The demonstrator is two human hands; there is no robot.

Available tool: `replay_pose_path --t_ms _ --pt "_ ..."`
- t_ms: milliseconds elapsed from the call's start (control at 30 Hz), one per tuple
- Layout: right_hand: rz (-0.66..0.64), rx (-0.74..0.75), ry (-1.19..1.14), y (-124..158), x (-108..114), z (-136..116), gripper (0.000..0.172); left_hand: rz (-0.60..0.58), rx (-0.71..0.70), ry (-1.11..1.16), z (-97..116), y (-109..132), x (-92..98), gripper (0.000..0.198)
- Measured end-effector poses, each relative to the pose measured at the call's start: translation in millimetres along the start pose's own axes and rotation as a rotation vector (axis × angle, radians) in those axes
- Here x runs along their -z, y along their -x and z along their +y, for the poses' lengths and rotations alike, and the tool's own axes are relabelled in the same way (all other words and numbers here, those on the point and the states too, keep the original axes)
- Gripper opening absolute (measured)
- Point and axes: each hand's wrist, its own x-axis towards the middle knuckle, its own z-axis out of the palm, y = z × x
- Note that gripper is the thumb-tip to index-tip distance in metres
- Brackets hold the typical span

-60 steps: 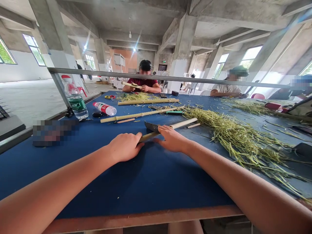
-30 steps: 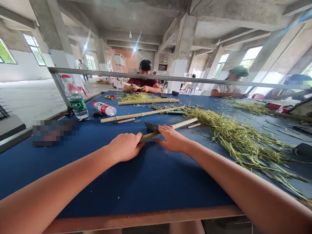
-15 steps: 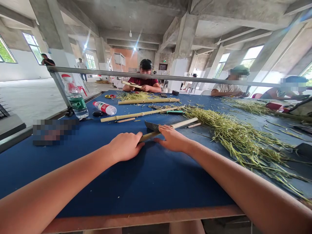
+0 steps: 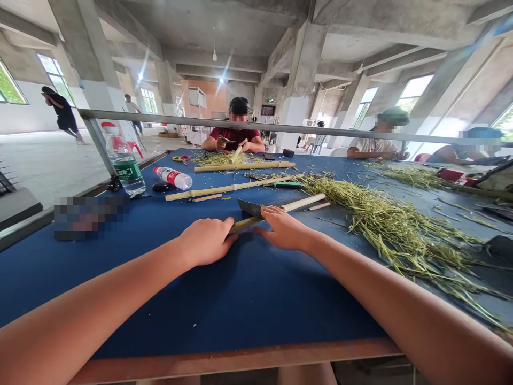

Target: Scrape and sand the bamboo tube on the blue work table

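My left hand (image 4: 207,240) is closed around the near end of a bamboo stick (image 4: 303,202), which slants away to the right above the blue table. My right hand (image 4: 284,229) is closed over the middle of the stick, gripping a knife. From its fingers the knife's broad dark blade (image 4: 250,207) points left and lies across the bamboo. The knife's handle is hidden under the right hand. Just past the stick's far end lies a short thin wooden piece (image 4: 319,206).
Green bamboo shavings (image 4: 372,224) heap on the right. Further back lie a long bamboo pole (image 4: 216,189), another bamboo length (image 4: 244,167), a green-handled tool (image 4: 287,185) and scissors (image 4: 181,159). Two bottles, one standing (image 4: 127,168), one lying (image 4: 173,177), are left. Co-workers sit opposite and right.
My hands, the knife and the bamboo stick look unmoved. The co-worker opposite has swung their bamboo piece from level to steeply tilted. A person at the far left has walked further into view.
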Motion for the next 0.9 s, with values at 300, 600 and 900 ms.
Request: replay_pose_path --t_ms 300,600,900 --pt "-0.002 -0.029 -0.05 -3.1 -2.6 2.9 0.028 0.002 0.018 0.007 0.2 -0.9 -0.3 0.037" --pt "0.065 -0.124 -0.119 -7.3 -12.4 9.0 0.032 -0.004 0.053 0.019 1.4 -1.2 1.2 0.037" --pt "0.07 0.06 -0.196 -7.2 -11.3 -3.8 0.031 0.004 0.064 0.018 2.6 -2.6 -0.2 0.038"
